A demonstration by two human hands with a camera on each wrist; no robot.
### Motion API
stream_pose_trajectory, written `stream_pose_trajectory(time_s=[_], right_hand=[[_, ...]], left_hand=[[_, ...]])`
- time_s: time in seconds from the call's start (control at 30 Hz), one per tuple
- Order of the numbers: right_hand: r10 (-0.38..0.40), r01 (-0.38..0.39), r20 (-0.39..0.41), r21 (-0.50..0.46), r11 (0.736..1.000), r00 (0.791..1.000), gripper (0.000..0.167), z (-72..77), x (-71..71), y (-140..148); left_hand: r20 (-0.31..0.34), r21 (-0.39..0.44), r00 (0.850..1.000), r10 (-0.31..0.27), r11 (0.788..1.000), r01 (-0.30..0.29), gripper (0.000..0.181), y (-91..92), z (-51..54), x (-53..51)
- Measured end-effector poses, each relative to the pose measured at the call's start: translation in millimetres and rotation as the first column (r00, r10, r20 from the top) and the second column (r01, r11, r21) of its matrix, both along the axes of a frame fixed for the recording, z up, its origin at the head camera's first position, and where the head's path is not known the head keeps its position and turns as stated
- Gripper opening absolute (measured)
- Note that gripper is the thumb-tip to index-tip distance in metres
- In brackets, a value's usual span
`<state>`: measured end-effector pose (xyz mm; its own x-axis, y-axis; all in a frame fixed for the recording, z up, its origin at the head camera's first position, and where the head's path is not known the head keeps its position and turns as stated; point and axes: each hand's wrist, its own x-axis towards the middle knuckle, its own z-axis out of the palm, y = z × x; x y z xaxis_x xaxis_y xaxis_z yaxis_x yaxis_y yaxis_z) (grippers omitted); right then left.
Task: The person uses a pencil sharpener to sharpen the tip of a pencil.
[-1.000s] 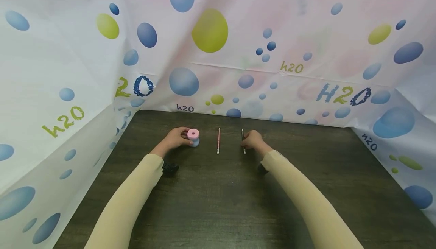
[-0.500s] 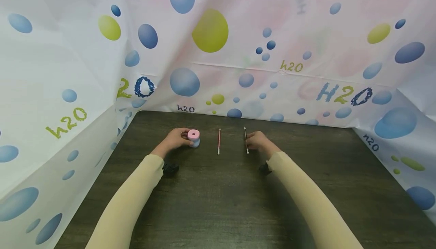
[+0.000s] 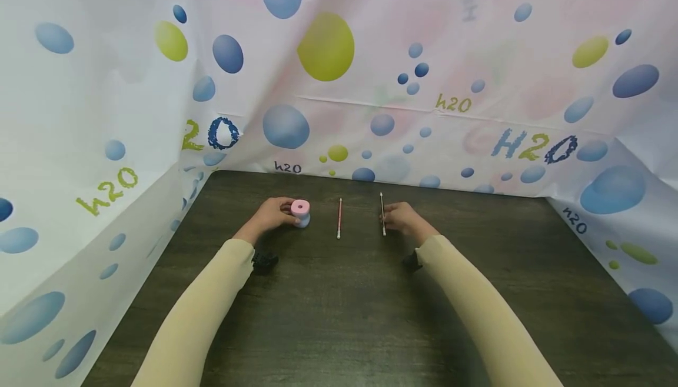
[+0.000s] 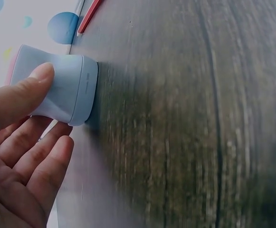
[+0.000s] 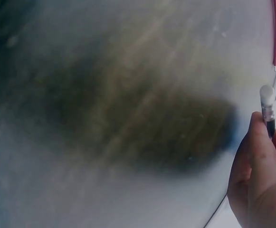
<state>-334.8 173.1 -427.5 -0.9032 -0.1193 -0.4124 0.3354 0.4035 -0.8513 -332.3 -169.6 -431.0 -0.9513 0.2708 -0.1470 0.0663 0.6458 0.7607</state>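
Pink on top and pale blue below, the pencil sharpener (image 3: 301,213) stands upright on the table (image 3: 318,310), with its small hole (image 3: 300,206) looking up. It is at 9 o'clock from my right grip (image 3: 404,220), well apart from it. It sits right at 3 o'clock of my left grip (image 3: 272,214), so that one is the nearer. My left grip holds it, with the thumb on one side and fingers round the other, and one finger sticks out free.

My right grip pinches the dark pencil (image 3: 382,213) at its own 9 o'clock side, with thumb and finger close together and just the pencil between. The long way of this pencil goes from 12 to 6 o'clock: the thin end is far off at 12, the white eraser (image 5: 267,95) near me at 6. So the pencil points away while the hole points up; they do not line up. I cannot tell if the pencil touches the table. The red pencil (image 3: 339,218) lies between my two grips, also 12 to 6, touching neither.
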Motion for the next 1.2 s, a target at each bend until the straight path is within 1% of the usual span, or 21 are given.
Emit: stream_pose_trajectory(time_s=[0.17,0.47,0.73,1.03,1.2], right_hand=[[-0.004,0.004,-0.006,-0.006,1.000,1.000,0.053,2.3,-2.1,2],[0.001,-0.001,-0.019,-0.009,1.000,1.000,0.054,5.9,2.4,4],[-0.023,0.021,-0.043,-0.027,0.999,0.999,0.055,9.1,5.5,3],[0.002,-0.006,-0.091,-0.040,0.999,0.996,0.054,17.5,11.4,5],[0.019,-0.023,-0.117,-0.029,0.999,0.993,0.054,21.9,13.2,6]], left_hand=[[0.003,0.006,1.000,0.014,1.000,-0.014,0.065,-2.8,-0.4,0.0],[0.002,-0.022,1.000,0.028,0.999,-0.028,0.065,-6.7,4.3,2.5],[-0.008,-0.016,0.999,0.044,0.999,-0.045,0.066,-7.1,13.5,5.3],[-0.039,-0.028,0.998,0.050,0.998,-0.051,0.065,-8.9,23.7,9.8],[-0.048,-0.025,0.997,0.057,0.998,-0.058,0.064,-10.1,28.4,11.1]])
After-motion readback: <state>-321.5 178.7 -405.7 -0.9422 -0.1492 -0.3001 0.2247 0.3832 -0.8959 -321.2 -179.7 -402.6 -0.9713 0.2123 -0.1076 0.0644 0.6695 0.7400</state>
